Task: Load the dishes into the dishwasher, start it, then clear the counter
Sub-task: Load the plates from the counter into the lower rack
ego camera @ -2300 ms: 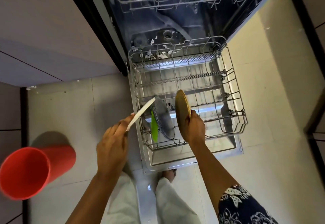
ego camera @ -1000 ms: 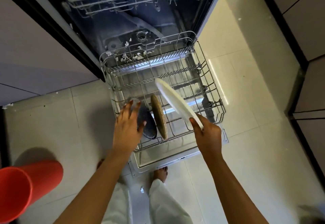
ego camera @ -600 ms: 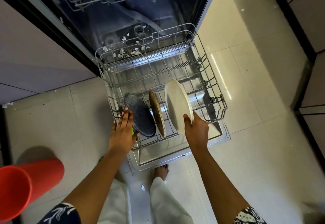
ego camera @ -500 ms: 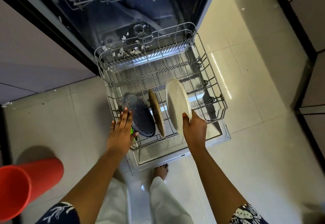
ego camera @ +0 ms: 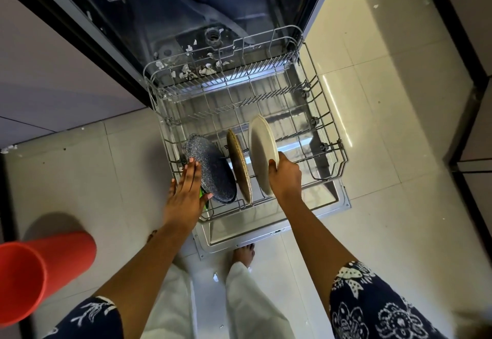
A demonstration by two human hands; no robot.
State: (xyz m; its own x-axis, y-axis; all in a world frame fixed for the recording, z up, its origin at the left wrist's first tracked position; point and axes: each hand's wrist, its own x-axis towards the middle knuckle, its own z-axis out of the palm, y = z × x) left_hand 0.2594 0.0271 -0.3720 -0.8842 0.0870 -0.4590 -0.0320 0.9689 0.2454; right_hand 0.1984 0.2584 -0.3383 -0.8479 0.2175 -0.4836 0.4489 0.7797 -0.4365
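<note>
Right hand [ego camera: 286, 176] pinching the near edge of a white plate [ego camera: 262, 152], upright in the lower rack [ego camera: 330, 136]. Left of that grip, a brown plate [ego camera: 238, 163], then a dark speckled plate [ego camera: 213, 168] touched by the flat, straight-fingered left hand [ego camera: 186, 192].

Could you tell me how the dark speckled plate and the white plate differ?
The dark speckled plate is blue-black; the white plate is cream. The dark speckled plate leans over; the white plate stands nearly upright. The left hand rests flat against the dark speckled plate; the right hand grips the white plate. Both sit on edge in the lower rack.
</note>
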